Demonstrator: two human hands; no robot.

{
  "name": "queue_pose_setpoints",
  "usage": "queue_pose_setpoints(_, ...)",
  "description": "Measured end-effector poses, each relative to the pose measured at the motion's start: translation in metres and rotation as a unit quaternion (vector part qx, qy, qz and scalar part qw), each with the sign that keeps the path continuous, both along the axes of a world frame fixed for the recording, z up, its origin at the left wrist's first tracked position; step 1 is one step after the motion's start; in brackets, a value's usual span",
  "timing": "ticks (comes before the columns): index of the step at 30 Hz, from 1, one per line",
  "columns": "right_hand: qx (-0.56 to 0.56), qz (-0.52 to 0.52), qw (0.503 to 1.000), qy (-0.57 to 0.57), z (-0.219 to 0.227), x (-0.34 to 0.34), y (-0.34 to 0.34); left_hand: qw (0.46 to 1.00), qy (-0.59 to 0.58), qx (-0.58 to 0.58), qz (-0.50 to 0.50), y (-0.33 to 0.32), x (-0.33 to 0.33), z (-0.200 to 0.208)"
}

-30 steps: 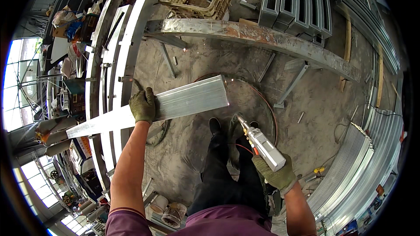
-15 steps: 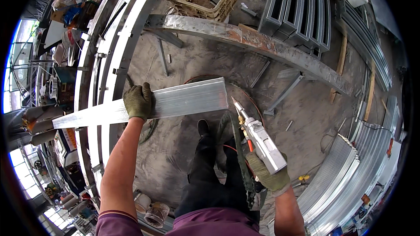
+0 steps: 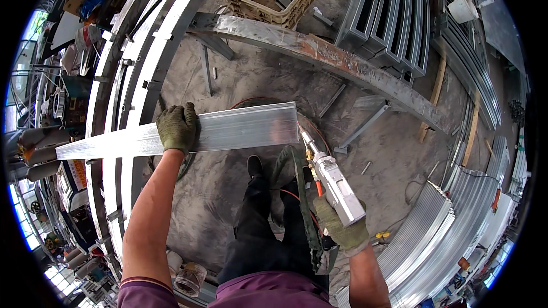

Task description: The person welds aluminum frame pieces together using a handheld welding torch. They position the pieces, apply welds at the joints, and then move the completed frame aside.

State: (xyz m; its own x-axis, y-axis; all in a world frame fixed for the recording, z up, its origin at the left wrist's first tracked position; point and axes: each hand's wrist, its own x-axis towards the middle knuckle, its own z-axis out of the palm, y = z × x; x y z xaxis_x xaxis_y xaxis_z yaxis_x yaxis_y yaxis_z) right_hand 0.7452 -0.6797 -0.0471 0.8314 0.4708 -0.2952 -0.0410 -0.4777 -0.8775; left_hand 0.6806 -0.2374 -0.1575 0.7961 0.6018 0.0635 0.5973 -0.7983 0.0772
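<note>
My left hand point(image 3: 177, 128), in an olive work glove, is closed over a long flat galvanized metal profile point(image 3: 242, 128). The profile reaches out to the left across pale steel rails, its squared end pointing right. In my gloved right hand point(image 3: 342, 222) is a silver welding gun point(image 3: 338, 185) with a narrow nozzle, brass fittings and a red-orange line. Its tip sits at the profile's right end, touching or very near it. A reddish tint shows on the metal surface there. A dark sleeved hose point(image 3: 308, 217) hangs beside the gun. The right-hand fingers are partly hidden behind its body.
Pale steel rails point(image 3: 134, 97) stand at left. A worn steel beam point(image 3: 319, 51) crosses ahead on legs. Beyond it are a cream plastic crate point(image 3: 260, 11) with metal offcuts and stacked metal frames point(image 3: 388, 23). Bundled metal strips point(image 3: 422, 234) lie at right, and buckets point(image 3: 190, 278) lower left.
The welding gun has moved left and its tip has come up to the profile's end. A reddish tint has appeared on the profile near that end. My left hand keeps its hold.
</note>
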Motion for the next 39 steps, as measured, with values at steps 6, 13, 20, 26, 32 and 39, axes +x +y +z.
queue_pose_setpoints(6,-0.026,-0.002,1.0,-0.006,0.0,-0.001,0.002,1.0,0.015,-0.002,0.008,0.001,0.0,0.0)
queue_pose_setpoints(13,0.002,0.03,0.995,-0.092,-0.01,-0.005,-0.004,1.0,0.016,-0.001,0.002,0.001,-0.001,0.0)
queue_pose_setpoints(20,-0.025,0.025,0.997,-0.067,0.005,0.004,0.005,1.0,0.012,-0.013,0.003,0.0,0.0,0.002)
queue_pose_setpoints(26,-0.012,0.045,0.991,-0.123,-0.001,0.0,0.003,1.0,0.018,-0.004,0.002,0.001,-0.001,0.001)
queue_pose_setpoints(32,-0.046,0.07,0.99,-0.114,0.004,0.001,0.005,1.0,0.017,-0.013,0.005,-0.001,0.0,0.005)
queue_pose_setpoints(39,-0.059,0.042,0.994,-0.086,0.002,-0.002,0.01,1.0,0.015,-0.009,0.003,-0.001,-0.001,0.004)
